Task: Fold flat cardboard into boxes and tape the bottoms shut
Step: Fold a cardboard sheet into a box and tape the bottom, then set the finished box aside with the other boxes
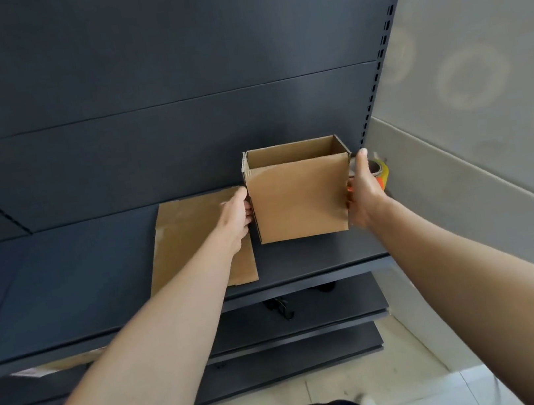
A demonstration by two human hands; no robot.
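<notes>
- Between the two hands, above the dark shelf [63,284]: one erected cardboard box [299,197], upright, open mouth facing up, near wall facing the camera.
- Left grip [236,217]: holds the box's left wall at mid-height, fingers curled against the side.
- Right grip [363,195]: holds the right wall at about the same height, thumb laid up the near corner. The remaining fingers are hidden behind the box.
- Relation to grips: the box sits squarely between them, one on each side wall and neither nearer. Its walls run vertical, and no long axis is evident, as it looks close to cubic.
- Contact with shelf: cannot tell whether the base rests on the shelf or hangs just above it.
- Underside: hidden, so the state of the flaps and any tape cannot be told.
- Flat cardboard [195,240]: lies on the shelf just left of the box, partly under the left wrist, unfolded.
- Tape roll [379,171]: sits just behind the right grip at the shelf's right end, mostly covered by it, with an orange and yellow edge showing.
- Judgement: if the bottom is untaped, the box needs turning mouth-down, and the right grip is far nearer the tape.
</notes>
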